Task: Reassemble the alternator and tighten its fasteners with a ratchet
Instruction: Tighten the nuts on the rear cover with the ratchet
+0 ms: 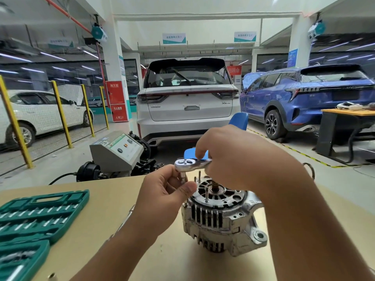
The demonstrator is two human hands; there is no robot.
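A silver alternator (223, 218) stands on the tan table (121, 230) with its vented end up, several long bolts sticking up from the top around the central shaft. A chrome ratchet (185, 164) hovers over the alternator's left rim, a socket (183, 177) hanging from its head. My right hand (233, 157) grips the ratchet handle from above, index finger on the head. My left hand (168, 191) pinches the socket between thumb and fingers.
An open green socket set case (36, 216) lies at the table's left. A loose metal part (53, 277) sits at the front edge. Beyond the table stand a grey test machine (115, 153), a blue chair (238, 121), parked cars and a yellow fence.
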